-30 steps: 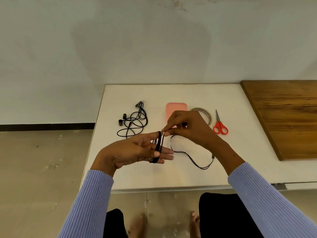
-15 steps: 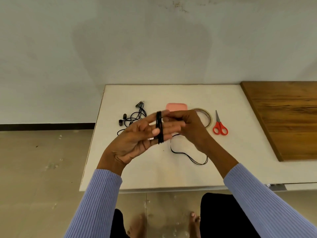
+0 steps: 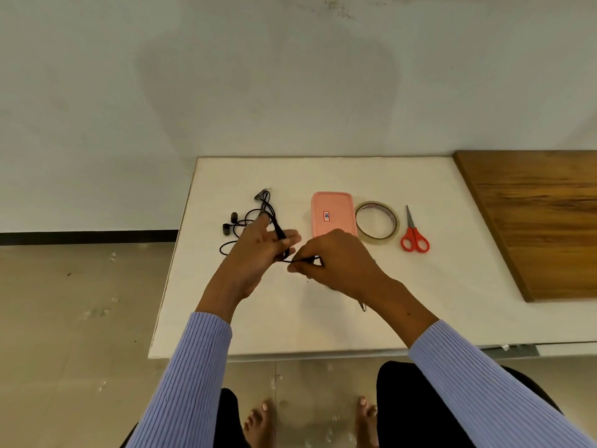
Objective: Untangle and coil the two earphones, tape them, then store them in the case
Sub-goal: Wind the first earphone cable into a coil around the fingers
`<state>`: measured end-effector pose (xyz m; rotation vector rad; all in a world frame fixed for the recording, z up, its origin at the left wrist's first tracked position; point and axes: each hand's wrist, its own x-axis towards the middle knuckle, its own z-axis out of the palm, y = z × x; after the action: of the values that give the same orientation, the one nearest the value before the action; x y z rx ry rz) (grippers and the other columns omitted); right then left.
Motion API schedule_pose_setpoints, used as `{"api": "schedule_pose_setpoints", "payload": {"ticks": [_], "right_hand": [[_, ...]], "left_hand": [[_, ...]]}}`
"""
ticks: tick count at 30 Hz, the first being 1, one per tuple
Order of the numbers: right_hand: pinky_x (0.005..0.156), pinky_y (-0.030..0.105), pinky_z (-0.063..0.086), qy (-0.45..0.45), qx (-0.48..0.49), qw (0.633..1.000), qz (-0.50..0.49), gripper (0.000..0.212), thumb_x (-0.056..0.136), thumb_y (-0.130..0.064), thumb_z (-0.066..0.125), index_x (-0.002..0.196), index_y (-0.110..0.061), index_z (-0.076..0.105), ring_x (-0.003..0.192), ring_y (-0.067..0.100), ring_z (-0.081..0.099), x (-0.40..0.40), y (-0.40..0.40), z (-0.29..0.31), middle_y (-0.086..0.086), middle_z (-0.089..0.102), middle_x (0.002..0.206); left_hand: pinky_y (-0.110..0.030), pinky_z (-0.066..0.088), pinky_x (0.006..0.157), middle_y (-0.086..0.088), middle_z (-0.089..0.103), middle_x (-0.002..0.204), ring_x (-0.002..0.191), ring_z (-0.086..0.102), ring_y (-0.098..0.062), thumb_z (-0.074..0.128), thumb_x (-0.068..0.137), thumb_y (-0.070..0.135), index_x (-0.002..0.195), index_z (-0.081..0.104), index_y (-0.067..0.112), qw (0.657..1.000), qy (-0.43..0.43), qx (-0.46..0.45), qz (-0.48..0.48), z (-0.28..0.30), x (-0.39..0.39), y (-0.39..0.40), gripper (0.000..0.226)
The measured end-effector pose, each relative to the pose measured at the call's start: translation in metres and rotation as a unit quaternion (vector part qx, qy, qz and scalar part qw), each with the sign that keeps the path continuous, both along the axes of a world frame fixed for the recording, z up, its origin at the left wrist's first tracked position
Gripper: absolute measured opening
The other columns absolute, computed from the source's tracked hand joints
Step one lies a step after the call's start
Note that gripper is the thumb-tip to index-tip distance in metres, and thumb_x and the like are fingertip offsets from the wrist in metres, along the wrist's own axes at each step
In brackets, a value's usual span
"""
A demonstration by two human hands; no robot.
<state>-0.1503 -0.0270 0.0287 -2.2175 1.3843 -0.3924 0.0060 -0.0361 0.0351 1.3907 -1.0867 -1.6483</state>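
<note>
Most of the cable I'm working on is tucked behind my hands, so I can't really make out how many loops are on there. My left hand point(image 3: 258, 253) has its fingers out fairly straight with the black earphone cable point(image 3: 280, 233) wrapped around them as a thin dark band. My right hand point(image 3: 336, 263) is pinching the free strand just right of that, pulled taut between both hands. A bit of the tail peeks out below my right wrist; the rest is hidden. The second earphone point(image 3: 248, 221) lies in a loose tangle on the tabletop point(image 3: 436, 318) just beyond my left grip, partly covered by my fingers. The pink case point(image 3: 332, 211) sits beyond my right grip, with the tape roll point(image 3: 377, 223) and red scissors point(image 3: 414, 237) further right.
</note>
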Motion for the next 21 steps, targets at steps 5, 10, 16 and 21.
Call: {"api": "schedule_pose_setpoints", "payload": {"ticks": [5,10,16,21], "right_hand": [[0.057,0.015,0.033,-0.033,0.003,0.999,0.006,0.01,0.077,-0.036,0.073,0.084,-0.029,0.075,0.066,-0.005,0.052,-0.021,-0.009,0.007,-0.023,0.057,0.067],[0.065,0.022,0.046,-0.225,0.071,0.971,-0.032,0.014,0.07,-0.021,0.079,0.084,-0.02,0.076,0.069,0.01,0.058,-0.037,-0.019,0.013,-0.007,0.069,0.076],[0.067,0.025,0.057,-0.31,0.161,0.935,-0.06,0.017,0.072,-0.011,0.076,0.083,-0.024,0.074,0.076,0.012,0.069,-0.038,-0.021,0.017,0.004,0.074,0.082],[0.074,0.024,0.053,-0.378,0.216,0.899,-0.042,0.016,0.069,-0.014,0.074,0.079,-0.025,0.076,0.078,0.012,0.066,-0.038,-0.019,0.019,-0.002,0.072,0.076]], "left_hand": [[-0.025,0.054,0.085,-0.017,0.063,0.121,0.11,0.062,-0.024,0.049,0.091,-0.008,0.147,0.018,0.012,0.984,-0.005,0.091,-0.155,0.004,0.013,0.009,0.067],[-0.034,0.052,0.093,-0.017,0.065,0.119,0.11,0.063,-0.027,0.05,0.089,-0.01,0.148,0.017,0.012,0.951,0.025,0.131,-0.279,0.007,0.019,0.013,0.071],[-0.034,0.048,0.097,-0.023,0.056,0.129,0.12,0.055,-0.034,0.041,0.091,-0.011,0.143,0.028,0.021,0.908,0.139,0.073,-0.387,0.016,0.019,0.014,0.063],[-0.035,0.046,0.097,-0.025,0.053,0.131,0.12,0.055,-0.035,0.036,0.091,-0.012,0.143,0.029,0.02,0.877,0.203,0.042,-0.433,0.02,0.021,0.015,0.061]]}}
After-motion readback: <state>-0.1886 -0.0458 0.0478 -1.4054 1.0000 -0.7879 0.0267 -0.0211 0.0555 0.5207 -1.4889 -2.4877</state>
